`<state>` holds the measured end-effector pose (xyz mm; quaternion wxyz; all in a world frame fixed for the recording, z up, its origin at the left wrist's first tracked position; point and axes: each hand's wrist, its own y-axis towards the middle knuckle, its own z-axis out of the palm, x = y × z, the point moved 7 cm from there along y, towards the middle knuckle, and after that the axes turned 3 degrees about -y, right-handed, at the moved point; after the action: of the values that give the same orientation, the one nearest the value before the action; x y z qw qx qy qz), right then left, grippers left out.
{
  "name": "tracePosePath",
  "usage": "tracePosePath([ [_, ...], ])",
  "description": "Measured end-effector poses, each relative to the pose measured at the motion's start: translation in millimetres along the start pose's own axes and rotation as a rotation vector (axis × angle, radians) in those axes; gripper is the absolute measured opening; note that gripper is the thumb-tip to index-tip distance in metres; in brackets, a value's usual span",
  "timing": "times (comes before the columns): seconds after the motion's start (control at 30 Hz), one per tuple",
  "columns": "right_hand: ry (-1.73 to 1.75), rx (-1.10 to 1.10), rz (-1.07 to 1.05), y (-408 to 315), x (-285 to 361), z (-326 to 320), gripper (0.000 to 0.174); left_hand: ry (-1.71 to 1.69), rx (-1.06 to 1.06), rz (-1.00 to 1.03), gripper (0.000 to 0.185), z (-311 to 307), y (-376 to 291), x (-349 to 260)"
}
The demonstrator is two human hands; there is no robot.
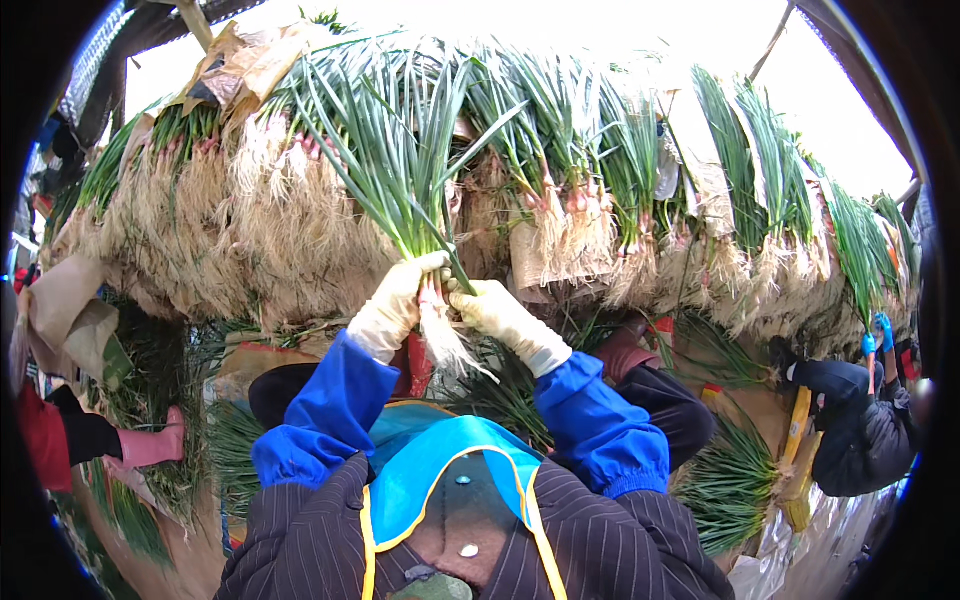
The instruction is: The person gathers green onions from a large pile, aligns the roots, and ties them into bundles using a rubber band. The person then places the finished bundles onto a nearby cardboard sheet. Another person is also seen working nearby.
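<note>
My left hand (405, 294), in a cream rubber glove, is closed around a bunch of green onions (409, 187) just above its pinkish bulbs. The long leaves point up and away from me, and the pale roots (442, 334) hang between my hands. Close on the right, my right hand (487, 304), gloved alike, pinches one green leaf (459, 274) that hangs down beside the bunch. Behind both hands a long heap of green onions (285, 202) stretches across the view, roots towards me.
Bunches of green onions (727, 487) lie on the ground at lower right, near a yellow wooden stool (799, 472). A co-worker (862, 427) in blue gloves sits far right. Another person's pink boot (154, 444) shows at left. Brown paper (247, 67) covers part of the heap.
</note>
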<state>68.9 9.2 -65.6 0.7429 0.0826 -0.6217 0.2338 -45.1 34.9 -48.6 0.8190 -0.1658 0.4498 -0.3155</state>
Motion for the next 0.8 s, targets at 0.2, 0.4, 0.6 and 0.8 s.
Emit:
tracePosePath([
  [0.2,-1.070,0.085,0.450,-68,-100,-65,0.031,0.025,0.310,0.300,0.026,62,-100,-85],
  [0.4,-1.437,0.024,-0.155,-58,14,-99,0.039,0.058,1.297,0.059,0.023,144,-185,-227],
  [0.6,-1.400,-0.870,-0.485,9,142,-152,0.028,0.389,0.296,1.033,0.036,133,-118,-292],
  [0.8,-1.048,-0.678,-0.243,-4,136,-138,0.025,0.126,0.113,0.371,0.035,83,-6,-159],
])
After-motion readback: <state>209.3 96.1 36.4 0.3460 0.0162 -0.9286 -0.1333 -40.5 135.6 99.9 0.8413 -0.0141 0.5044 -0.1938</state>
